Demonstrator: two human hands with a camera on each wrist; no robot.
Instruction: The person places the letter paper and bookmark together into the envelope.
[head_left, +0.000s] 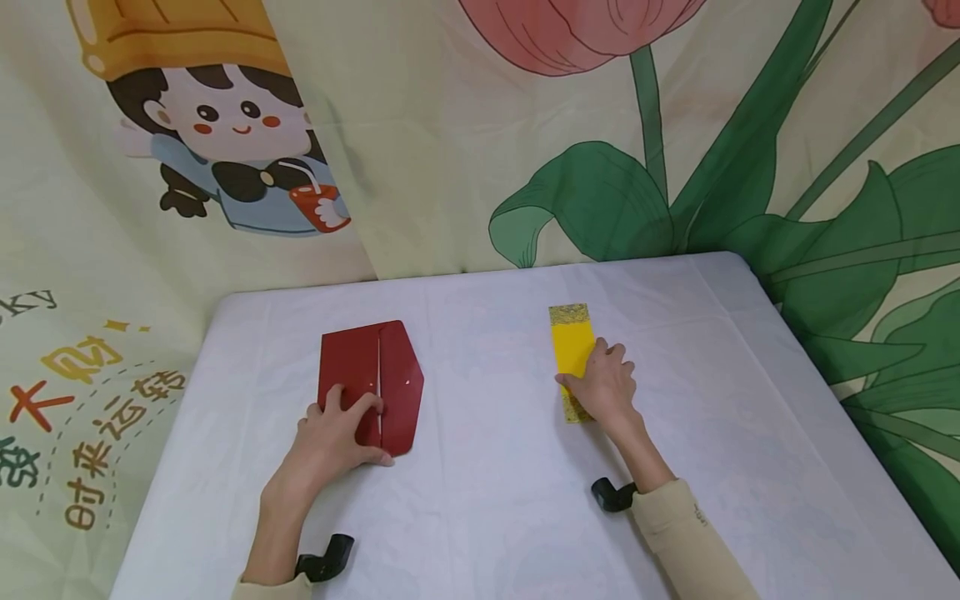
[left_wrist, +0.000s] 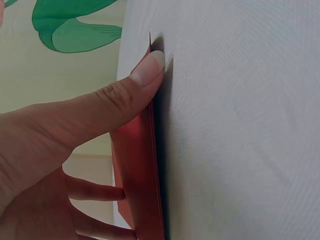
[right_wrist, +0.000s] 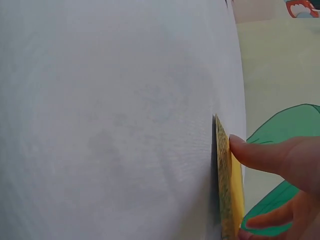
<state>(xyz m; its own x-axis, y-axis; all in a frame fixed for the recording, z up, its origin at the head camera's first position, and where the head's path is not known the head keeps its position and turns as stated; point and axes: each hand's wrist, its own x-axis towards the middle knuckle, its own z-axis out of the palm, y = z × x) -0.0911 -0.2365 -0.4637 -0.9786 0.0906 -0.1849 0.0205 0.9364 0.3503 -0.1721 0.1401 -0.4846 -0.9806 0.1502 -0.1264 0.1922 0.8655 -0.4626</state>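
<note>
A red paper envelope [head_left: 348, 358] with its pointed flap to the right lies on the white-covered table, left of centre. My left hand [head_left: 333, 437] spreads over its near part. In the left wrist view, the thumb [left_wrist: 142, 75] lies along the envelope's near edge and other fingertips touch its upper face. Further right lies a flat yellow strip [head_left: 572, 346] with speckled gold ends. My right hand [head_left: 607, 387] rests on it. In the right wrist view, the thumb [right_wrist: 260, 154] touches the strip's face, other fingers low beside it.
The white cloth [head_left: 480, 467] covers the table, whose far edge meets a printed curtain [head_left: 420, 150] with a cartoon figure and green leaves. Black camera mounts [head_left: 330, 560] sit at both wrists by the beige sleeves [head_left: 690, 533].
</note>
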